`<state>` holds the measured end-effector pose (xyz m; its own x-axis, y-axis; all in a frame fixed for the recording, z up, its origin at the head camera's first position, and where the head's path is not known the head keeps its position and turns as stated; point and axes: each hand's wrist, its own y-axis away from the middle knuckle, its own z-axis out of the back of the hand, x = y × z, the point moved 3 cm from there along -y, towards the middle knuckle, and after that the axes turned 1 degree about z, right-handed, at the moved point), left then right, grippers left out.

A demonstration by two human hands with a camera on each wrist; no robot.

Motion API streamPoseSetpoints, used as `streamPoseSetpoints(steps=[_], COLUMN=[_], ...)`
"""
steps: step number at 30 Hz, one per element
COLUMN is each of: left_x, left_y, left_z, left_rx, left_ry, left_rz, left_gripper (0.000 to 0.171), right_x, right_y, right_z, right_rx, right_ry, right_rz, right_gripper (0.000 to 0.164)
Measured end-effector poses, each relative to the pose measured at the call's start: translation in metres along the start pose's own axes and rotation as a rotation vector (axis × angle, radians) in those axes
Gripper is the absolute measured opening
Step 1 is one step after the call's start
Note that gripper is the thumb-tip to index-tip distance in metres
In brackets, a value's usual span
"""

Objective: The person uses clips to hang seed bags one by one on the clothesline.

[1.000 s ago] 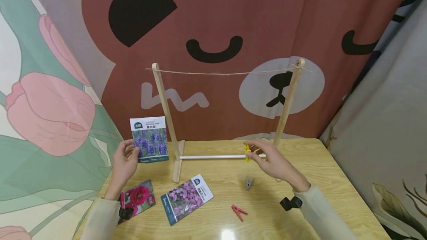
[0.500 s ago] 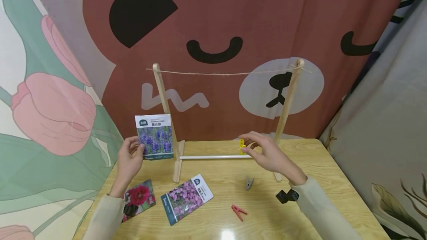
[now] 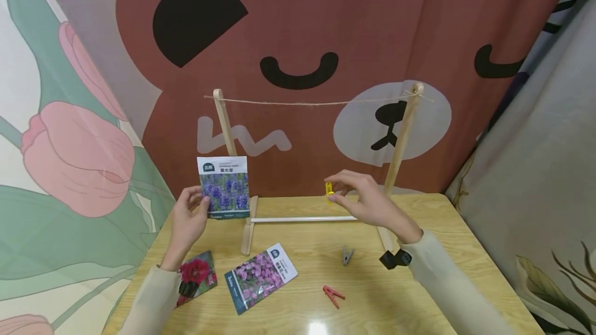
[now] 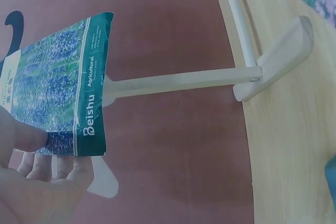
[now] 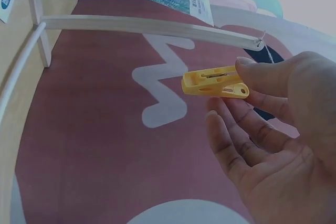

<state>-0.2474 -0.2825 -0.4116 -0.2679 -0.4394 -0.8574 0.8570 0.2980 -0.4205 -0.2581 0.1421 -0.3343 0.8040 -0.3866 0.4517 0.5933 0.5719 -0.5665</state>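
Note:
In the head view my left hand [image 3: 190, 221] pinches a seed packet [image 3: 224, 188] with purple-blue flowers by its left edge, thumb in front and fingers behind. The packet stands upright in the air, covering part of the stand's left post. Between thumb and fingers my right hand [image 3: 368, 200] holds a yellow clothespin [image 3: 329, 190], raised above the white crossbar. The right wrist view shows the yellow clothespin [image 5: 215, 82] pinched at one end. A string [image 3: 288, 103] runs between the tops of the two wooden posts, above both hands.
On the table [image 3: 419, 283] lie a pink-flower packet [image 3: 261, 278], a red-flower packet [image 3: 197, 277] partly behind the left sleeve, a grey clothespin [image 3: 347, 256] and a red clothespin [image 3: 333, 295]. The wooden stand [image 3: 400, 143] has a white crossbar [image 3: 302, 219] low down.
My left hand has moved right and slightly up with the purple-blue packet, now in front of the left post. My right hand has carried the yellow clothespin left and up.

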Motion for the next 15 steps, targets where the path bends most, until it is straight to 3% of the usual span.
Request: streamPoseSetpoints(steps=[15], left_x=[-0.012], left_y=[-0.007], left_z=[-0.013], left_rx=[-0.023], left_ry=[0.000], left_rz=[-0.079], left_gripper=[0.025], right_x=[0.018], right_y=[-0.039], right_z=[0.017], right_rx=[-0.010], right_ry=[0.044], right_rz=[-0.021], right_gripper=[0.038])
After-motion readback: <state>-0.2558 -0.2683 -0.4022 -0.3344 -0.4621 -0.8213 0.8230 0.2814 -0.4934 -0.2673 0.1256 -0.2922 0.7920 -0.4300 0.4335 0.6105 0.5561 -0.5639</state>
